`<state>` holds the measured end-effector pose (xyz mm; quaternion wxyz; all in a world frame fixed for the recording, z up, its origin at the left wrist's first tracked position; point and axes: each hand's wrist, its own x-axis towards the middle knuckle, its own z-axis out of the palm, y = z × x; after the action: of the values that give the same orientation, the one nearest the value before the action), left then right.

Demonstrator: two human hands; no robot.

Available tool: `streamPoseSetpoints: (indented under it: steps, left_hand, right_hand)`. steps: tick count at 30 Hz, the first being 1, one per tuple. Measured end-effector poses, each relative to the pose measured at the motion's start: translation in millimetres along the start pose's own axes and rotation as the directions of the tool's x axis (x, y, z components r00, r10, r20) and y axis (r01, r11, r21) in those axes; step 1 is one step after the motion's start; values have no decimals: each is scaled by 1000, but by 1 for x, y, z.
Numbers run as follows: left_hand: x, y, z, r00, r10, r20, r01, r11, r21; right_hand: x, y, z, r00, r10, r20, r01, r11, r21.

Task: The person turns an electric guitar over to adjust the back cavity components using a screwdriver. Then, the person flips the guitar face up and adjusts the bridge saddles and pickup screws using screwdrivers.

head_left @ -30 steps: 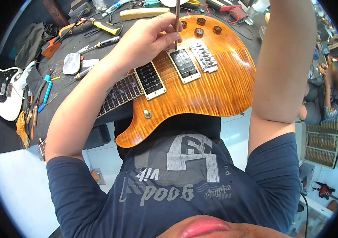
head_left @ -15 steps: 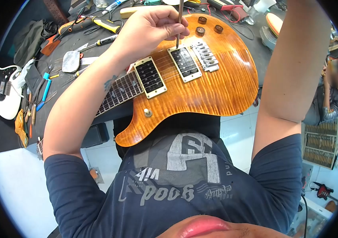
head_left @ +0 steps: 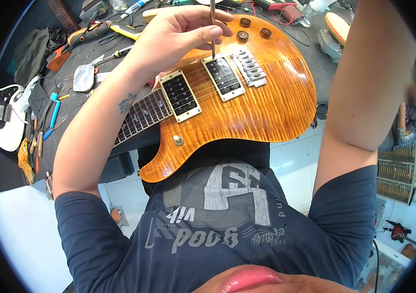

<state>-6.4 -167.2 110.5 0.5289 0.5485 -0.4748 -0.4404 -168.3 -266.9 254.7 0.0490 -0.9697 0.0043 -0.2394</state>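
An amber flame-top electric guitar [head_left: 266, 112] lies across the bench edge in front of me, its neck toward the left. My left hand [head_left: 188, 31] is over the body, thumb and fingers closed loosely around the thin metal shaft of a screwdriver [head_left: 213, 44]. The shaft stands nearly upright, its tip at the upper edge of the cream frame of the bridge pickup [head_left: 225, 78]. The screwdriver's handle is beyond the top edge. My right forearm [head_left: 371, 63] reaches up out of view, so my right hand is hidden. Near my left hand are the brown control knobs [head_left: 242, 36] and metal bridge [head_left: 251, 71].
Yellow-handled pliers [head_left: 126, 30], another screwdriver [head_left: 120, 52] and a blue tool [head_left: 53, 115] lie on the dark bench at left. A white guitar body [head_left: 8, 129] is at the far left. A round-topped container [head_left: 332, 41] stands upper right. Another person [head_left: 408, 122] is at far right.
The screwdriver shaft and my left hand have shifted slightly left in view, along with the guitar. My left fingers look a little looser around the shaft. The tip is still at the pickup frame.
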Motion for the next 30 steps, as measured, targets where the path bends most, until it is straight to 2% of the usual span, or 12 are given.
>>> streamPoseSetpoints:
  steps: [2,8,10,12,14,17,20,23,26,30]
  left_hand:
    - [7,-11,-7,993,105,48,-108,991,72]
    - [12,-13,-5,996,81,44,-89,973,215]
    - [19,-24,-10,967,224,121,-244,949,201]
    - [20,-26,-9,959,247,138,-270,946,181]
    - [14,-23,-8,985,157,78,-167,973,160]
    - [13,-21,-16,990,70,123,-99,965,243]
    - [15,-29,-14,964,242,112,-266,855,446]
    - [17,-34,-9,940,328,95,-338,933,122]
    - [19,-35,-15,951,282,124,-305,918,252]
    - [24,-42,-25,959,252,129,-272,945,179]
  right_hand:
    - [0,0,-1,1000,1,7,-1,1000,-3]
    - [0,-2,-2,1000,-4,29,4,1000,0]
    - [0,-4,-4,999,-3,34,3,1000,-1]
    - [-1,-3,-5,999,1,41,-1,1000,-2]
    - [-1,-4,-5,999,-2,51,2,1000,1]
    - [-2,-4,-5,998,-5,62,5,1000,2]
    - [0,-6,-7,997,-5,71,5,1000,1]
    - [-1,-5,-9,997,-6,79,6,1000,0]
    - [0,-5,-10,996,-8,94,8,1000,3]
    - [2,-8,-11,993,-11,118,11,1000,-1]
